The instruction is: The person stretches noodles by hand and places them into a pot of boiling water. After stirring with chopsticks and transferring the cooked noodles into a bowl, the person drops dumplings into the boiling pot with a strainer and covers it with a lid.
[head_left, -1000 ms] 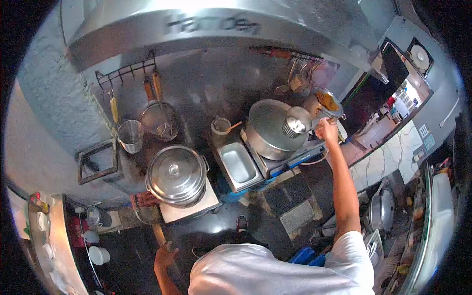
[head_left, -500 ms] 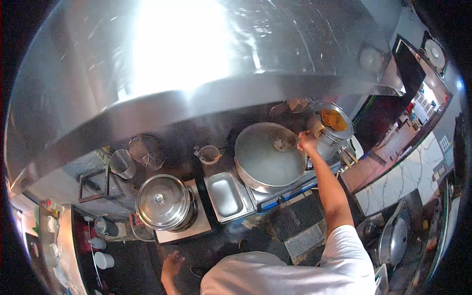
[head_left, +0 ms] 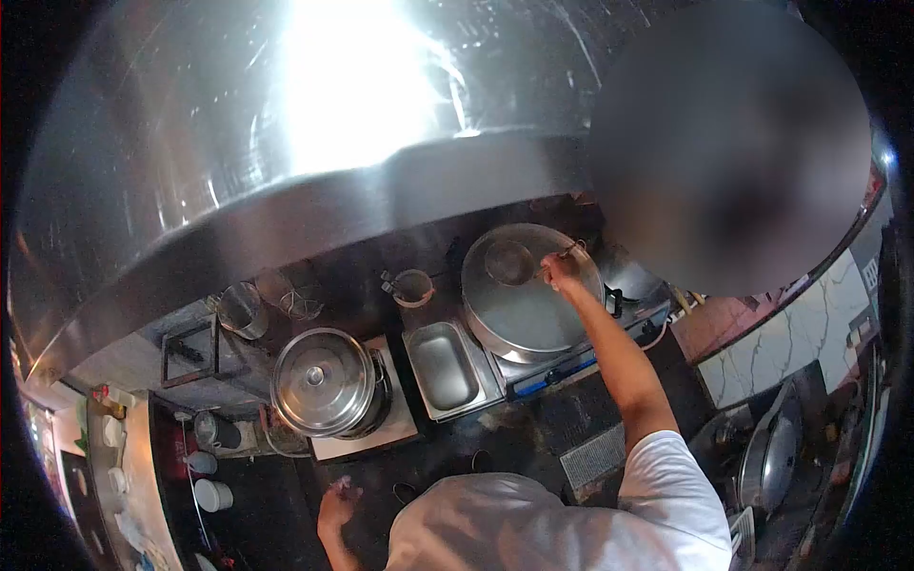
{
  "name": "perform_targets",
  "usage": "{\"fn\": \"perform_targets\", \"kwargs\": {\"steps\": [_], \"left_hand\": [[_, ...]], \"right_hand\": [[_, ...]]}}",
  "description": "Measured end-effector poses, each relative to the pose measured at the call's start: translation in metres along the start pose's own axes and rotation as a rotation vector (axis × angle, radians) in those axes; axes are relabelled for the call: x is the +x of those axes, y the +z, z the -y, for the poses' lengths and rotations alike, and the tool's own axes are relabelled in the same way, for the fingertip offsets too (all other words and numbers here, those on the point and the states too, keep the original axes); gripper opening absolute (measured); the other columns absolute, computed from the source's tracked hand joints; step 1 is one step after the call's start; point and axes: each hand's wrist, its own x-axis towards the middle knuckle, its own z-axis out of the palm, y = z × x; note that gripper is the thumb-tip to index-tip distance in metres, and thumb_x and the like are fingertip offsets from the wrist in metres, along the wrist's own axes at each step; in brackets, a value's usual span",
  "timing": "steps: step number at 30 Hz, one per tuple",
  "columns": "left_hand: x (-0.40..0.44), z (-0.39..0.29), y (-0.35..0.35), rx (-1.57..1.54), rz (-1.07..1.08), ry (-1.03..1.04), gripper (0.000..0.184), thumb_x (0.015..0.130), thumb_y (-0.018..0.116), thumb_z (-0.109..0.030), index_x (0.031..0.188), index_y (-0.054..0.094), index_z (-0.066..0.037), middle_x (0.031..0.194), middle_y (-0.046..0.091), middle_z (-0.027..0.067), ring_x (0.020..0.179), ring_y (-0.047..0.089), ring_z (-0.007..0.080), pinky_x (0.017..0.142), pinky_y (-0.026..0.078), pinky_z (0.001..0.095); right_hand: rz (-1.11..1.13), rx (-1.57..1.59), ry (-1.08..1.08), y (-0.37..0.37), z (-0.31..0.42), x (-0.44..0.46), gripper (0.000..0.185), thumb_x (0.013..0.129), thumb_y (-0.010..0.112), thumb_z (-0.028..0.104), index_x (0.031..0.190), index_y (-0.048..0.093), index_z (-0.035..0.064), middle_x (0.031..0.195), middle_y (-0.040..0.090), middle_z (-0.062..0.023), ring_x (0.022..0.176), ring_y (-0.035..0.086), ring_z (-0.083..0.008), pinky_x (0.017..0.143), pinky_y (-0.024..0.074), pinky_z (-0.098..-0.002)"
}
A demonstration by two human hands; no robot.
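Note:
My right hand (head_left: pixel 560 272) is closed around the handle of a round strainer (head_left: pixel 510 263). Its bowl hangs over or in the cloudy liquid of a large metal pot (head_left: pixel 535 354), near the far side; I cannot tell how deep it dips. The handle's end sticks out past my fist toward the pot's right rim. Low beside my body hangs my left hand (head_left: pixel 340 502), holding nothing, fingers loosely bent and apart. It is nearest to the lidded steel pot (head_left: pixel 322 383) on the left.
Between the two pots sits a rectangular steel pan (head_left: pixel 446 369), with a small container (head_left: pixel 412 287) behind it. A metal hood (head_left: pixel 286 205) hangs low above. A round blurred patch hides the upper right. A white bucket (head_left: pixel 212 495) stands at lower left.
My right hand and the strainer have moved left across the pot. The view has shifted slightly, and a blurred patch now covers the upper right. My left hand stays low.

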Motion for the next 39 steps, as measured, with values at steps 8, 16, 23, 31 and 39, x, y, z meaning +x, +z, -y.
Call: {"fn": "perform_targets", "kwargs": {"steps": [8, 16, 23, 31, 39], "left_hand": [[0.014, 0.02, 0.0, -0.16, 0.118, 0.037, 0.053, 0.088, 0.069, -0.03, 0.131, 0.055, -0.003, 0.116, 0.066, 0.0191, 0.107, 0.064, 0.032, 0.09, 0.049, 0.0373], [-0.001, 0.014, -0.02, 0.027, 0.267, -0.193, 0.051, 0.088, 0.069, -0.023, 0.132, 0.054, -0.002, 0.124, 0.06, 0.0179, 0.109, 0.06, 0.0247, 0.091, 0.051, 0.0369], [-0.017, 0.039, -0.02, -0.173, 0.058, -0.239, 0.049, 0.088, 0.071, -0.023, 0.129, 0.056, -0.003, 0.115, 0.064, 0.0113, 0.088, 0.062, 0.0186, 0.075, 0.051, 0.033], [-0.064, 0.029, -0.029, -0.067, -0.062, -0.288, 0.052, 0.083, 0.075, -0.026, 0.127, 0.058, -0.006, 0.11, 0.066, 0.0126, 0.094, 0.064, 0.0197, 0.082, 0.05, 0.0322], [-0.06, -0.004, -0.023, -0.208, -0.026, -0.266, 0.046, 0.086, 0.072, -0.021, 0.127, 0.058, -0.004, 0.111, 0.065, 0.0121, 0.094, 0.064, 0.0207, 0.079, 0.051, 0.0327]], "right_hand": [[0.102, -0.04, 0.087, -0.026, 0.011, -0.097, 0.017, 0.086, 0.058, 0.022, 0.082, 0.062, 0.0064, 0.056, 0.055, -0.0063, 0.037, 0.041, -0.0123, 0.033, 0.0246, -0.0283], [-0.14, 0.007, 0.121, -0.104, -0.002, -0.093, 0.019, 0.083, 0.06, 0.02, 0.076, 0.062, 0.0028, 0.052, 0.055, -0.0074, 0.035, 0.046, -0.0152, 0.035, 0.0307, -0.0294], [-0.244, -0.09, 0.085, -0.132, 0.0, -0.017, 0.022, 0.086, 0.058, 0.018, 0.073, 0.065, 0.0026, 0.052, 0.057, -0.0117, 0.038, 0.048, -0.0189, 0.039, 0.0325, -0.0366], [0.076, -0.063, -0.147, -0.088, -0.035, 0.073, 0.031, 0.093, 0.056, 0.037, 0.077, 0.054, 0.0106, 0.059, 0.051, -0.0014, 0.048, 0.044, -0.0136, 0.046, 0.0333, -0.033], [0.081, -0.205, -0.043, 0.001, 0.009, 0.027, 0.024, 0.084, 0.061, 0.034, 0.081, 0.061, 0.01, 0.057, 0.056, -0.0046, 0.042, 0.048, -0.0144, 0.039, 0.036, -0.0346]]}}
